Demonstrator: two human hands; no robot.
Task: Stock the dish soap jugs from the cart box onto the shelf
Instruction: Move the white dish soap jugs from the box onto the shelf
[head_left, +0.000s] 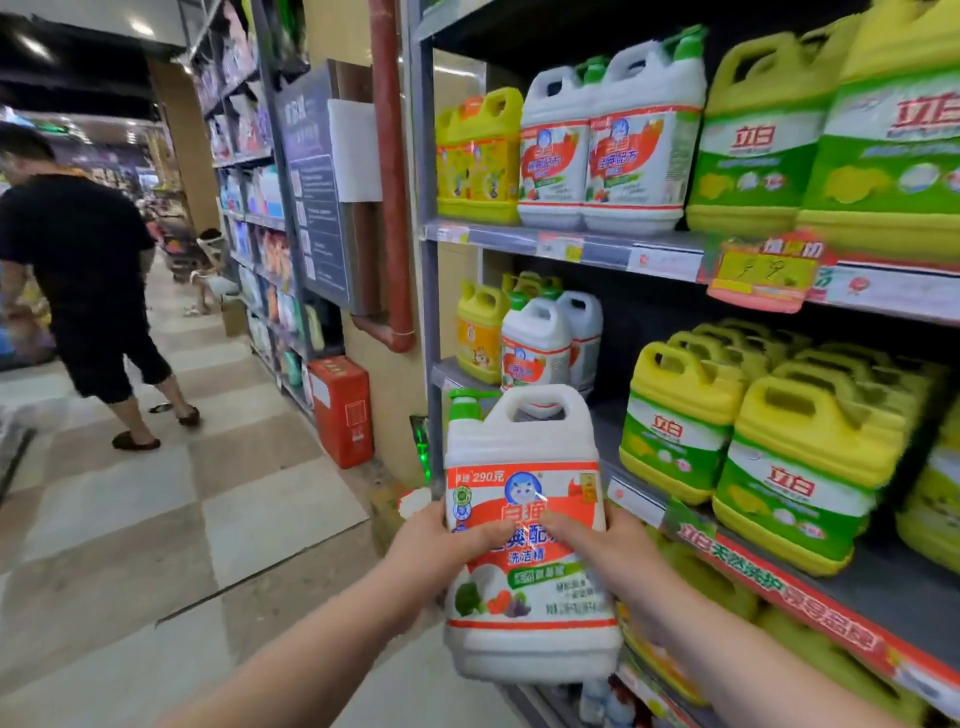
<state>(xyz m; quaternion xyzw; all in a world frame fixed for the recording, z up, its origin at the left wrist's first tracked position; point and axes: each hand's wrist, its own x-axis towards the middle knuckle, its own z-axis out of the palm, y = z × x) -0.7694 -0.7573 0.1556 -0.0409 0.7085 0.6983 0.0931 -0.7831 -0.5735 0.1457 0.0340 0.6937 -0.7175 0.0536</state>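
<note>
A white dish soap jug (524, 499) with a green cap and an orange-and-white label is upright in the air in front of the shelving. My left hand (447, 545) grips its left side and my right hand (602, 551) grips its right side, fingers across the label. Just beyond it is the middle shelf (623, 447), where matching white jugs (540, 348) stand at the left end, with bare shelf surface in front of them. No cart or box is in view.
Yellow-green jugs (779, 457) fill the middle shelf to the right. The upper shelf (571, 244) holds yellow, white and green jugs. A red box (343, 410) stands on the floor by a pillar. A person in black (88, 291) stands in the aisle at left.
</note>
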